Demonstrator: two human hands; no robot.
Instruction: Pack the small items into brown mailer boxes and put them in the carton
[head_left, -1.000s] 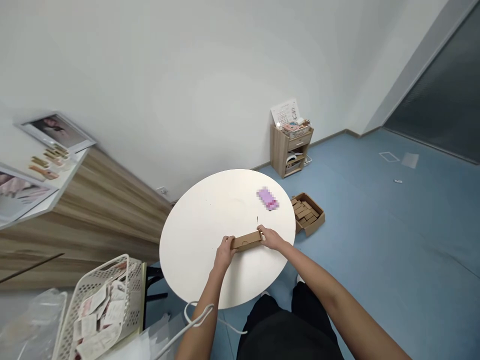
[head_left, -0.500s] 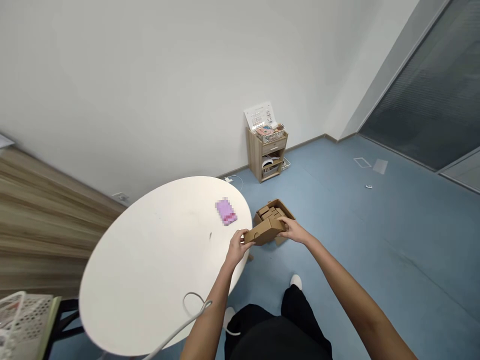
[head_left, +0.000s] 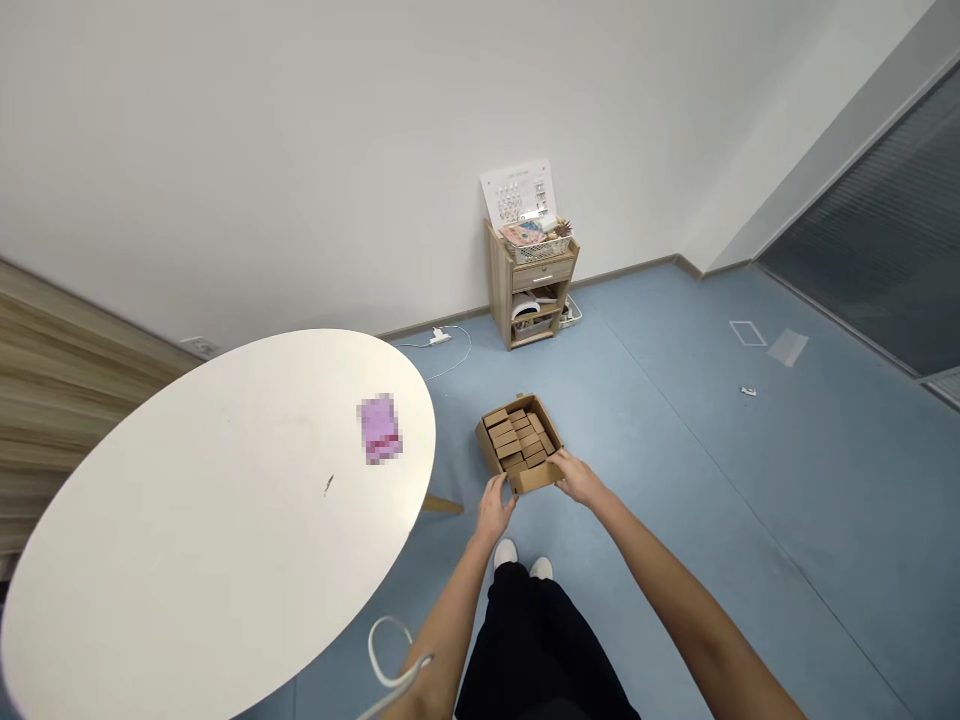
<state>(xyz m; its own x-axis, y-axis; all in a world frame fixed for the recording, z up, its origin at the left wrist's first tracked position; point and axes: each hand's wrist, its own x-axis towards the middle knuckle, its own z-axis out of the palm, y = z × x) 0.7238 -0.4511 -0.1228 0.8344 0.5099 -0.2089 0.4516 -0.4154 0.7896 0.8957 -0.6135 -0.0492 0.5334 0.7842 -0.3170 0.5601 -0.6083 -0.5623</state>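
Observation:
Low on the floor ahead, my left hand (head_left: 495, 508) and my right hand (head_left: 578, 478) grip the two ends of a small kraft cardboard box (head_left: 535, 478). That box sits at the near edge of an open brown cardboard carton (head_left: 489, 445), pressed against or just inside its front wall. Several matching small boxes (head_left: 519, 435) stand packed in rows within the carton. The hands and the held box hide the carton's near corner.
A round white table (head_left: 225, 520) stands left, holding a pixelated pink item (head_left: 380, 428). A white cord (head_left: 386, 650) loops near my left forearm. A wooden bedside cabinet (head_left: 529, 300) stands against the wall, with a power strip (head_left: 440, 337) on the floor nearby.
My hands have moved from the table down to the carton on the floor, carrying the small box with them. The box now sits at the carton's front edge, and the table has shifted left in view.

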